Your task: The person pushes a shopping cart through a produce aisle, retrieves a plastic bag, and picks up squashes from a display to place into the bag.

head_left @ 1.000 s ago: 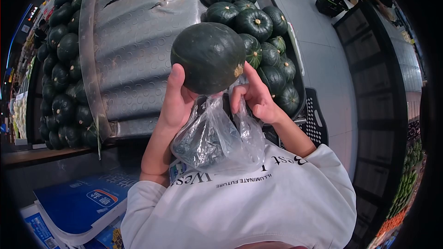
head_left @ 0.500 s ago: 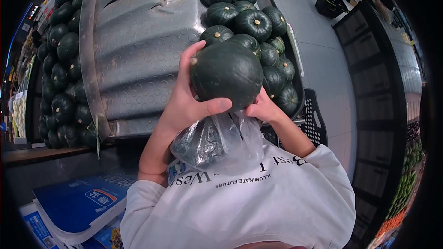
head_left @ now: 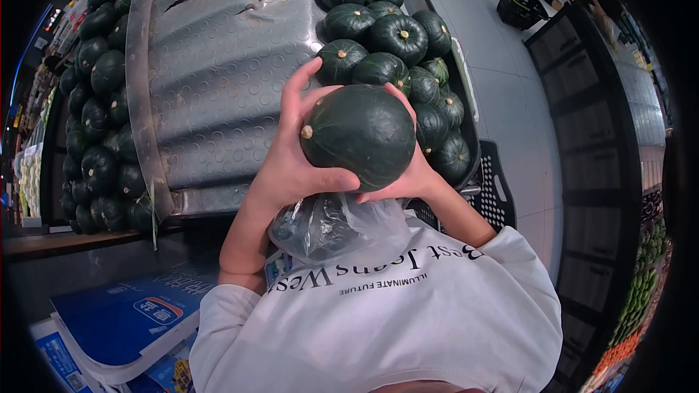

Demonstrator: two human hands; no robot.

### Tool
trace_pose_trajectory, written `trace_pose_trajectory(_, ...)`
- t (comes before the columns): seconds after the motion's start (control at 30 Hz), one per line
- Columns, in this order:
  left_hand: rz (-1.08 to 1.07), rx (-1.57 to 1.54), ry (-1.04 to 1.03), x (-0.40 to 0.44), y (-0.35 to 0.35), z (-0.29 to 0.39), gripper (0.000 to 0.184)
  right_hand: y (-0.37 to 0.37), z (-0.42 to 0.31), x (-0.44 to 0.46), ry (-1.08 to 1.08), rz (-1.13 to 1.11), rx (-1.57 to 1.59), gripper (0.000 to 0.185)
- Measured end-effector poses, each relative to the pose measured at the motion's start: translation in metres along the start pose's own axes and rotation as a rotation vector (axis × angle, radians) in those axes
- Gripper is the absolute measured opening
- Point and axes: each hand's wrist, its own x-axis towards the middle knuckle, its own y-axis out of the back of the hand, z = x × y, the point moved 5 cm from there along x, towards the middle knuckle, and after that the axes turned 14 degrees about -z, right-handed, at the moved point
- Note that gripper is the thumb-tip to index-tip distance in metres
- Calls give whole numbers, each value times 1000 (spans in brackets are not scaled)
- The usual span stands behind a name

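Observation:
Between my two hands is a dark green kabocha squash [head_left: 358,138], its pale stem end turned to the left. My left hand [head_left: 293,153] wraps its left side, thumb across the near face. On the other side my right hand [head_left: 411,171] grips the squash, with fingers over the far edge and thumb underneath. Below it, close to my shirt, hangs a clear plastic bag [head_left: 338,229] with something dark inside. How the bag is held is hidden behind my hands and the squash. Just beyond my hands lies a pile of similar squashes [head_left: 399,38].
A grey ridged display mat [head_left: 218,94] covers the stand ahead. More squashes [head_left: 102,167] are stacked at the left. Blue boxes [head_left: 124,316] stand at lower left. A black perforated crate [head_left: 495,182] sits right of the stand, and a black basket [head_left: 520,6] rests on the floor.
The squash has turned, bringing its stem end more into view, and sits slightly lower. My right hand has shifted up around its right side.

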Motion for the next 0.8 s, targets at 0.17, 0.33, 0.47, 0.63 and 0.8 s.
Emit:
trace_pose_trajectory(0.17, 52, -53, 11, 0, 4, 0, 120, -4, -4, -6, 29, 99, -363, 129)
trace_pose_trajectory(0.33, 50, -55, 95, -3, 6, -1, 113, -2, -14, 0, -1, 120, -418, 126)
trace_pose_trajectory(0.47, 79, -221, 91, -5, 9, -5, 103, -3, -19, -1, -32, 151, -461, 120)
trace_pose_trajectory(0.63, 100, -384, 34, -7, 20, -11, 90, -11, -15, -3, 101, 187, -802, 107)
trace_pose_trajectory(0.8, 118, -469, 1, -9, 20, -15, 83, -14, -17, 2, 181, 169, -800, 97)
